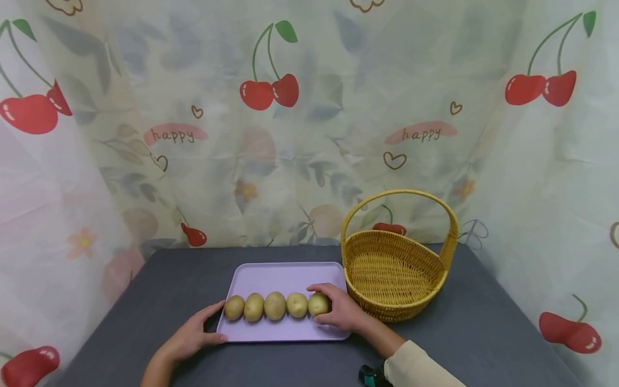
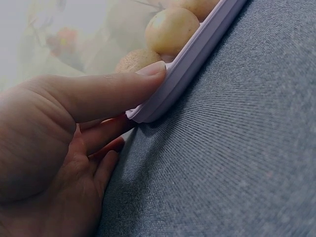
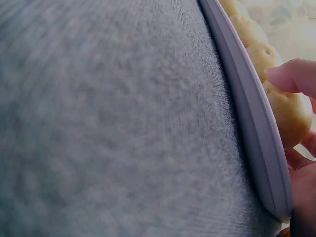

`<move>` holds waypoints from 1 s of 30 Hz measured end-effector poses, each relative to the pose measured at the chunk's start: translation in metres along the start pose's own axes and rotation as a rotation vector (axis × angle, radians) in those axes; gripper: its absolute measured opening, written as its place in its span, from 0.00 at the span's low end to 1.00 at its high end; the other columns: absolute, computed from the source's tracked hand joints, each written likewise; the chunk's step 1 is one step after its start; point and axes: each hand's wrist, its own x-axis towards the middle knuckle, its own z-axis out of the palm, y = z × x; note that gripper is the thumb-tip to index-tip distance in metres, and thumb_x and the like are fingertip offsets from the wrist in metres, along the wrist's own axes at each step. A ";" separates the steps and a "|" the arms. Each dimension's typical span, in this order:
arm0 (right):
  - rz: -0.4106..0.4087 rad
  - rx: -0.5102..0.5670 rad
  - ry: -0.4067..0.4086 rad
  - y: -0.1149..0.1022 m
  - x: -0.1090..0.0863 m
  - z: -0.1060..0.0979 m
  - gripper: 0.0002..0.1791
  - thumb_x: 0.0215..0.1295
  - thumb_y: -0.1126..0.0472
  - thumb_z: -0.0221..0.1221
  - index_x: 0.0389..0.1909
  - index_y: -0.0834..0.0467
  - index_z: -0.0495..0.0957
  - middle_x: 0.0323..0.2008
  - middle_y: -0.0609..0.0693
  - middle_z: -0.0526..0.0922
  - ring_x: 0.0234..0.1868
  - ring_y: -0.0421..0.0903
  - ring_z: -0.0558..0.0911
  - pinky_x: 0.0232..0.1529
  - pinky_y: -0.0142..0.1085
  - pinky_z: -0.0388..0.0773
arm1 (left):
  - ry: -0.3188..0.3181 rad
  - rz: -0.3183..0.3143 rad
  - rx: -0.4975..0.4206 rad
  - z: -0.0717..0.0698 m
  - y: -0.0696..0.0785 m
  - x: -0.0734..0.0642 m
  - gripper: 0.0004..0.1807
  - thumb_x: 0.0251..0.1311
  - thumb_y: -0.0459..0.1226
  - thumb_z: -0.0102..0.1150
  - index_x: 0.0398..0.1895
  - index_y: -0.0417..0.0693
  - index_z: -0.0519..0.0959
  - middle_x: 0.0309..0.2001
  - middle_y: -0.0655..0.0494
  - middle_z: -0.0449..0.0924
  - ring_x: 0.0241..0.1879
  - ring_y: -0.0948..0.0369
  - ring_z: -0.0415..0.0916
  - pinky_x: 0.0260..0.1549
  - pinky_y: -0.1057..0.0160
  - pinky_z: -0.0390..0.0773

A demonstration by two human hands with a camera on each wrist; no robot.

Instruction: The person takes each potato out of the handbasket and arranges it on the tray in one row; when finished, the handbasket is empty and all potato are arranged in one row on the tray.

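Several potatoes (image 1: 275,306) stand in a row on a lilac tray (image 1: 285,277). My right hand (image 1: 340,310) reaches over the tray's right side and grips the rightmost potato (image 1: 317,305), fingers at its back and thumb at its front. In the right wrist view the thumb lies across that potato (image 3: 291,116). At the tray's left end, my left hand (image 1: 191,334) holds the edge. The left wrist view shows its thumb on the rim (image 2: 185,74) at the near corner, while the other fingers run behind the tray's end, partly hidden.
A yellow wicker basket (image 1: 352,242) with a tall arched handle stands right beside the tray's right end. Dark grey cloth (image 1: 285,363) covers the table. A curtain (image 1: 309,161) printed with cherries hangs behind and along both sides.
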 end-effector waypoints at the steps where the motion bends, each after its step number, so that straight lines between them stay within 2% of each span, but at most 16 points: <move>1: -0.001 0.000 -0.001 -0.001 -0.001 0.000 0.37 0.50 0.64 0.72 0.63 0.56 0.72 0.58 0.50 0.75 0.57 0.46 0.74 0.59 0.42 0.69 | 0.001 0.001 -0.001 0.001 0.000 0.000 0.47 0.47 0.41 0.75 0.70 0.34 0.63 0.67 0.33 0.63 0.68 0.37 0.54 0.63 0.35 0.51; 9: -0.002 -0.005 -0.026 -0.012 -0.007 -0.005 0.41 0.52 0.62 0.72 0.67 0.61 0.66 0.61 0.59 0.72 0.60 0.54 0.72 0.60 0.48 0.68 | 0.003 0.003 -0.004 -0.001 0.001 -0.003 0.46 0.48 0.41 0.74 0.70 0.35 0.63 0.67 0.33 0.62 0.68 0.37 0.54 0.63 0.35 0.51; 13: 0.050 0.010 -0.027 -0.024 -0.018 -0.011 0.44 0.52 0.61 0.71 0.70 0.62 0.62 0.64 0.61 0.69 0.63 0.55 0.70 0.60 0.51 0.68 | 0.005 0.001 -0.018 -0.002 0.001 -0.002 0.48 0.48 0.40 0.74 0.71 0.35 0.61 0.68 0.33 0.60 0.69 0.37 0.52 0.64 0.35 0.49; 17: 0.122 0.023 0.013 -0.037 -0.039 -0.022 0.42 0.54 0.62 0.69 0.69 0.61 0.63 0.66 0.59 0.67 0.64 0.59 0.68 0.58 0.52 0.71 | 0.017 -0.011 -0.037 -0.003 0.000 0.000 0.49 0.47 0.40 0.75 0.72 0.36 0.60 0.70 0.34 0.59 0.70 0.38 0.50 0.65 0.36 0.47; 20: 0.169 0.056 0.008 -0.044 -0.056 -0.036 0.38 0.58 0.62 0.68 0.69 0.61 0.64 0.65 0.60 0.67 0.62 0.62 0.70 0.55 0.52 0.74 | 0.024 -0.013 -0.044 -0.003 -0.001 0.001 0.50 0.47 0.40 0.75 0.72 0.37 0.60 0.70 0.35 0.58 0.70 0.38 0.49 0.65 0.36 0.47; 23: 0.203 0.091 -0.045 -0.048 -0.073 -0.053 0.34 0.61 0.60 0.66 0.67 0.62 0.65 0.64 0.60 0.69 0.59 0.61 0.73 0.53 0.50 0.75 | 0.031 -0.018 -0.051 -0.004 -0.002 0.000 0.49 0.48 0.40 0.75 0.72 0.37 0.60 0.70 0.35 0.58 0.70 0.38 0.50 0.65 0.37 0.48; 27: 0.213 0.136 -0.097 -0.044 -0.096 -0.079 0.28 0.65 0.58 0.63 0.63 0.63 0.70 0.56 0.60 0.77 0.53 0.55 0.79 0.50 0.44 0.78 | 0.056 -0.011 -0.096 -0.008 -0.004 -0.004 0.46 0.51 0.38 0.73 0.71 0.34 0.60 0.69 0.34 0.60 0.69 0.39 0.54 0.65 0.41 0.54; 30: 0.221 0.148 -0.075 -0.034 -0.110 -0.103 0.24 0.67 0.58 0.61 0.60 0.64 0.72 0.48 0.59 0.81 0.47 0.48 0.82 0.45 0.38 0.79 | 0.110 -0.001 -0.127 -0.014 -0.007 -0.007 0.42 0.55 0.35 0.69 0.70 0.31 0.61 0.66 0.33 0.64 0.67 0.41 0.60 0.63 0.46 0.61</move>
